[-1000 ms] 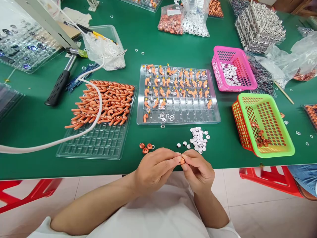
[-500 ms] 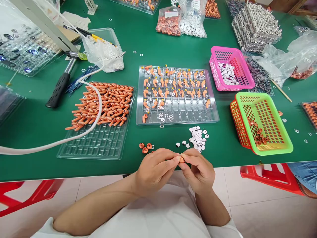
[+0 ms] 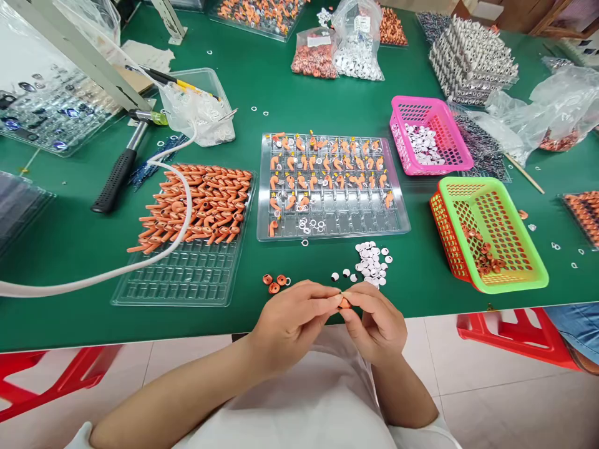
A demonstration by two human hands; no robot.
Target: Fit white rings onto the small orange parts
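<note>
My left hand (image 3: 292,321) and my right hand (image 3: 377,324) meet at the table's front edge. Between their fingertips they pinch a small orange cup-shaped part (image 3: 345,304), mostly covered by the fingers. Just beyond the right hand lies a pile of white discs (image 3: 372,262), a few of them dark-edged. Several orange cup parts (image 3: 274,288) lie on the table beyond the left hand, a white ring beside them. Farther back, a clear compartment tray (image 3: 360,218) holds rows of curved orange pieces and some loose white rings.
At left, a clear tray (image 3: 173,284) bears stacked orange stems, crossed by a white hose (image 3: 187,206); a hammer (image 3: 116,171) lies beyond. On the right stand a pink basket (image 3: 428,109) with white discs and a green basket (image 3: 528,249) with orange cups. Red stools (image 3: 519,337) flank the table.
The view has shifted slightly, so the table items sit a little lower in the picture. Both hands keep their pinch on the orange part, which shows slightly more between the fingers.
</note>
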